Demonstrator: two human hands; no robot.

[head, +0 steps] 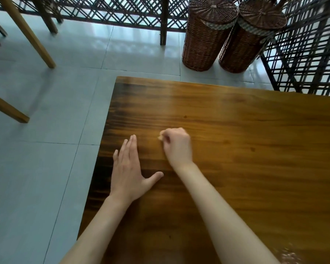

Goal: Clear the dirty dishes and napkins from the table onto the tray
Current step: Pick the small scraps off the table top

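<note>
Two hands over table (236,130), left hand (129,170) flat, right hand (176,147) perhaps pinching scrap (160,135)

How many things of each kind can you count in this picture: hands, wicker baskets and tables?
Bare hands: 2, left and right
Tall brown lidded wicker baskets: 2
Brown wooden table: 1
Total: 5

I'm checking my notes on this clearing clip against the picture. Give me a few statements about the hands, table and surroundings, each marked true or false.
1. The left hand lies flat with straight fingers on the wooden table. True.
2. The right hand is spread open. False: its fingers are curled.
3. Two lidded wicker baskets stand on the floor beyond the table. True.
4. A tray of dishes sits between the hands. False: only bare wood shows there.
</note>
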